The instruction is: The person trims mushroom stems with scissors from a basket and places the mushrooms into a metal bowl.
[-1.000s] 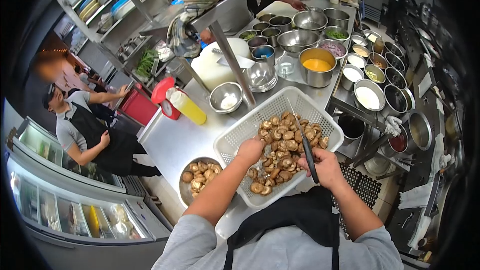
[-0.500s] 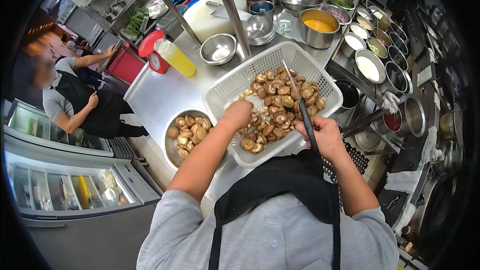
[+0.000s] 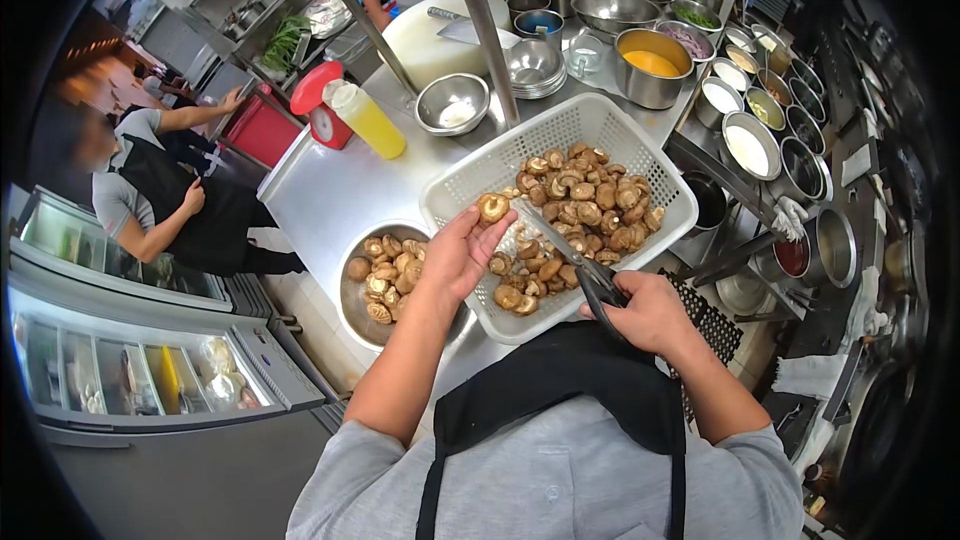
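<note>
My left hand pinches one brown mushroom between thumb and fingers, its pale underside turned up. My right hand grips the black handles of kitchen scissors, whose blades point up and left with their tips close beside that mushroom. Under both hands a white perforated basket holds a heap of brown mushrooms, with paler stem pieces among them. To the left of my forearm, partly covered by it, stands a steel bowl with more mushrooms in it.
Beyond the basket stand a small steel bowl, a yellow squeeze bottle, a red scale and a pot of orange liquid. A knife lies on a round white board. Another person stands at left beside the fridges.
My left hand has risen from the basket with a mushroom, palm now turned up. The scissors have swung from upright to tilted left, towards that mushroom. The view has shifted slightly.
</note>
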`<act>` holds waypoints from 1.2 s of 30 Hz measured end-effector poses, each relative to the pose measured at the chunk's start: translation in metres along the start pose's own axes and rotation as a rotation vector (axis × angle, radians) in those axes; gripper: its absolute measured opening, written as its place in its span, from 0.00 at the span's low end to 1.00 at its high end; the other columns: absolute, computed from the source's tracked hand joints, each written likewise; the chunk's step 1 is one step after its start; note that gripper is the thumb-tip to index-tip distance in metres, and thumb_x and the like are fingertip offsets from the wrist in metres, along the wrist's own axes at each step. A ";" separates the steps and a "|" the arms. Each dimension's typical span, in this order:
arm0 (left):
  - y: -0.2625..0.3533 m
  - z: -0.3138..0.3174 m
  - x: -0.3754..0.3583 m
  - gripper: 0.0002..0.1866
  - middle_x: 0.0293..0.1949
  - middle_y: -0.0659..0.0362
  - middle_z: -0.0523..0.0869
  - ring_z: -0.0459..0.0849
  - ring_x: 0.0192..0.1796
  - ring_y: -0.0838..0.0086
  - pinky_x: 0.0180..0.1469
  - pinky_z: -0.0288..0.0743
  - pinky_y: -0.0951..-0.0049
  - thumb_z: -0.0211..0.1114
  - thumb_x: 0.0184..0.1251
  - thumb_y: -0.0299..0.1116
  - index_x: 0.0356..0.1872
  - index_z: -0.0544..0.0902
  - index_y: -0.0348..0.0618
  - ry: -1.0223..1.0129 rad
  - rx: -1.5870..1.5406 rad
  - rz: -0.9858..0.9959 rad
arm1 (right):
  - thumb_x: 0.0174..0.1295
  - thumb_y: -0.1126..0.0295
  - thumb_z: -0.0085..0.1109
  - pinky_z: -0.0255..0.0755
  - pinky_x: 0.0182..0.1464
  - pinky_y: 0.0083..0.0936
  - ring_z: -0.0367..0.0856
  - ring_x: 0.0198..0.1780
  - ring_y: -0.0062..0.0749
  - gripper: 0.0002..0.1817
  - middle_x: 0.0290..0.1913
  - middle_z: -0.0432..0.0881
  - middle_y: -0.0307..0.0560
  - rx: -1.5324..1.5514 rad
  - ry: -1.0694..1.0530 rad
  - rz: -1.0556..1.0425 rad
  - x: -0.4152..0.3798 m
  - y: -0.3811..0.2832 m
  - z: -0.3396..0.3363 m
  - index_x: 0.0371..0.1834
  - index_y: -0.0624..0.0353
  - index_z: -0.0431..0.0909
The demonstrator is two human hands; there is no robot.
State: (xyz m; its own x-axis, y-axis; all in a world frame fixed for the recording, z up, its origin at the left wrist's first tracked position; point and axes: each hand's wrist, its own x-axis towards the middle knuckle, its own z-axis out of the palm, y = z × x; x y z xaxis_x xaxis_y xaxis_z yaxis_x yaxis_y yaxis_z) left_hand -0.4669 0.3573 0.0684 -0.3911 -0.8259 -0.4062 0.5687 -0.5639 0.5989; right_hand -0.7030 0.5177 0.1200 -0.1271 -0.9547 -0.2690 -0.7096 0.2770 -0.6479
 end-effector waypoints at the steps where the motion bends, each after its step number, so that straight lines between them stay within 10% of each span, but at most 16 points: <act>1: -0.002 -0.001 -0.001 0.17 0.59 0.43 0.79 0.81 0.61 0.56 0.59 0.83 0.66 0.49 0.79 0.28 0.61 0.71 0.27 0.011 0.021 -0.017 | 0.48 0.39 0.72 0.76 0.39 0.42 0.83 0.34 0.55 0.33 0.26 0.82 0.59 -0.002 0.000 -0.003 0.001 -0.002 0.001 0.25 0.66 0.80; 9: -0.017 0.011 -0.019 0.17 0.52 0.46 0.83 0.86 0.50 0.60 0.54 0.85 0.65 0.52 0.80 0.35 0.56 0.74 0.28 0.056 0.190 -0.021 | 0.51 0.41 0.69 0.72 0.42 0.42 0.81 0.33 0.51 0.28 0.27 0.81 0.52 -0.295 0.224 -0.297 0.006 0.010 0.023 0.28 0.61 0.79; 36: -0.013 0.017 -0.033 0.15 0.43 0.42 0.87 0.90 0.42 0.56 0.43 0.89 0.69 0.57 0.76 0.32 0.46 0.79 0.24 0.038 0.508 -0.039 | 0.52 0.56 0.66 0.78 0.42 0.45 0.85 0.36 0.53 0.17 0.29 0.84 0.56 -0.332 0.012 -0.180 0.000 0.017 0.016 0.28 0.61 0.82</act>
State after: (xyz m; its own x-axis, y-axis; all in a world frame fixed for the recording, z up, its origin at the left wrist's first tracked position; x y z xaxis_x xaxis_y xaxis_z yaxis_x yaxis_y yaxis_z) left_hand -0.4732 0.3921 0.0861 -0.3735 -0.8089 -0.4541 0.1267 -0.5294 0.8389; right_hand -0.7037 0.5238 0.0973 0.0132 -0.9866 -0.1627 -0.9071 0.0566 -0.4170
